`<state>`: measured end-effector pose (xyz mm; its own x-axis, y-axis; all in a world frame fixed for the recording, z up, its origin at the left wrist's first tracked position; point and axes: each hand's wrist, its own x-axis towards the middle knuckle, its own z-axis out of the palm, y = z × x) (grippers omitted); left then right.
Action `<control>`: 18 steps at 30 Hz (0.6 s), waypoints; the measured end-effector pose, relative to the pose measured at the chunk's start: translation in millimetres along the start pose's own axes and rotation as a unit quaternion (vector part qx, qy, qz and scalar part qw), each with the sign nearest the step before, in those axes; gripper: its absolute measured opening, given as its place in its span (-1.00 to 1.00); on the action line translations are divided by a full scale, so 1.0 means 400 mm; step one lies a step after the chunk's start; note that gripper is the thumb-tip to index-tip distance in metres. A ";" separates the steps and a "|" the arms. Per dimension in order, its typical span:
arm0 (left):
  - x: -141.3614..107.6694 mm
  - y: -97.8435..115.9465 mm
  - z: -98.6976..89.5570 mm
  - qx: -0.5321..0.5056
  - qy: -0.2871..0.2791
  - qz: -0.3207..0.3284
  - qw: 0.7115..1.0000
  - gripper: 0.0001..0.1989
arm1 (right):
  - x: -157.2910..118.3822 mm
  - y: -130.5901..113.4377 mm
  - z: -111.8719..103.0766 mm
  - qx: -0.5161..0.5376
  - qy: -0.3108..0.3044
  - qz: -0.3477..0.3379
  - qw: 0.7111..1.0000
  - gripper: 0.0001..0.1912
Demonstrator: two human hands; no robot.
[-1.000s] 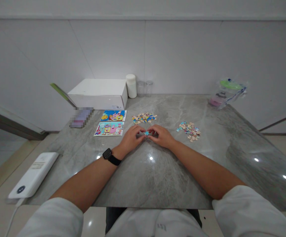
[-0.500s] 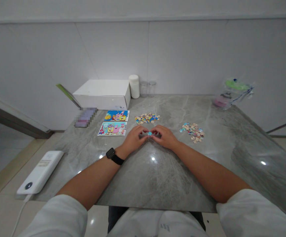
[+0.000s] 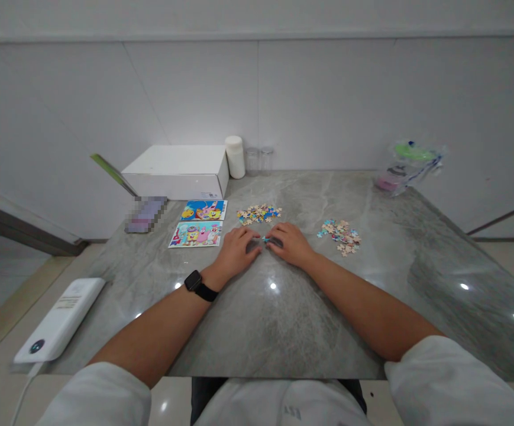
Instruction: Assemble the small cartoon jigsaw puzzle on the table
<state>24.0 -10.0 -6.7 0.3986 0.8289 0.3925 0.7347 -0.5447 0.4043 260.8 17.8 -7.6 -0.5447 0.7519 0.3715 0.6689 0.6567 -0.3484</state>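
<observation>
A small light-blue puzzle piece (image 3: 265, 239) is at the fingertips of my right hand (image 3: 290, 244), whose thumb and finger pinch it. My left hand (image 3: 238, 251) is just left of the piece, its thumb and index finger apart with a gap between them. Beyond my hands lies one pile of puzzle pieces (image 3: 259, 214), yellow, blue and tan. A second pile (image 3: 340, 236), tan and light blue, rests to the right of my right hand. Two cartoon picture cards, an upper one (image 3: 204, 210) and a lower one (image 3: 196, 234), lie left of the first pile.
On the grey marbled table (image 3: 257, 319) stand a white box (image 3: 174, 168), a white bottle (image 3: 235, 158) and two clear jars (image 3: 259, 161) at the back. A plastic bag (image 3: 410, 167) is back right. A white power bank (image 3: 60, 319) with a cable lies at the left edge.
My left fingertips have come away from the blue piece, which stays at my right fingertips. The whole view has shifted slightly, with objects appearing a little further left.
</observation>
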 end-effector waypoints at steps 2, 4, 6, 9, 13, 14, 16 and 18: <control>-0.003 -0.001 0.002 0.018 -0.009 0.000 1.000 -0.68 | -0.003 -0.006 -0.005 -0.014 -0.015 -0.008 1.000 -0.83; -0.006 -0.001 0.003 0.034 -0.021 0.000 0.999 -0.66 | -0.002 -0.013 -0.010 -0.026 -0.033 -0.012 0.999 -0.83; -0.007 0.000 0.004 0.044 -0.031 0.000 0.999 -0.65 | 0.001 -0.020 -0.015 -0.034 -0.047 -0.020 0.998 -0.82; -0.008 0.002 0.004 0.050 -0.034 0.002 0.998 -0.66 | 0.005 -0.025 -0.022 -0.035 -0.060 -0.039 0.997 -0.81; -0.008 0.004 0.003 0.052 -0.038 0.006 0.998 -0.68 | 0.005 -0.023 -0.022 -0.035 -0.059 -0.045 0.997 -0.80; -0.008 0.005 0.002 0.052 -0.037 0.005 0.998 -0.69 | 0.004 -0.022 -0.021 -0.037 -0.053 -0.041 0.997 -0.79; -0.008 0.007 0.000 0.051 -0.036 0.005 0.998 -0.69 | 0.003 -0.019 -0.017 -0.044 -0.040 -0.034 0.998 -0.78; -0.008 0.009 -0.002 0.048 -0.034 0.006 0.998 -0.70 | 0.001 -0.018 -0.014 -0.050 -0.032 -0.030 0.998 -0.77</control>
<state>25.2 -14.6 -5.8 0.4420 0.8308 0.3382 0.7773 -0.5429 0.3179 258.5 13.2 0.0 -0.6144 0.7151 0.3333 0.6790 0.6944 -0.2382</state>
